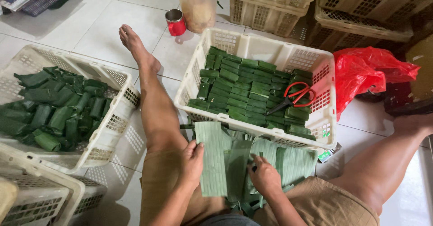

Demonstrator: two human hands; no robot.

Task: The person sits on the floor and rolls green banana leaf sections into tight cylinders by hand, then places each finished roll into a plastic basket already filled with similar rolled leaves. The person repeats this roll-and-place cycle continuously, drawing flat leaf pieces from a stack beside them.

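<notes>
A white tiled floor carries several pale plastic crates, and the person sits on it with legs spread around the middle crate, which serves here as the landmark. That crate holds rows of folded dark green leaf parcels, with red-handled scissors lying on them toward its right side. Just in front of the crate, in the person's lap, lies a stack of pale green leaf strips. The left hand rests flat and loosely open on the left edge of the strips, thumb on top. The right hand presses on the strips with its fingers curled; whether it grips one cannot be told. Left of the crate sits another crate heaped with loose green parcels. Behind it stand a red mug and a plastic jug; a red plastic bag lies to its right.
</notes>
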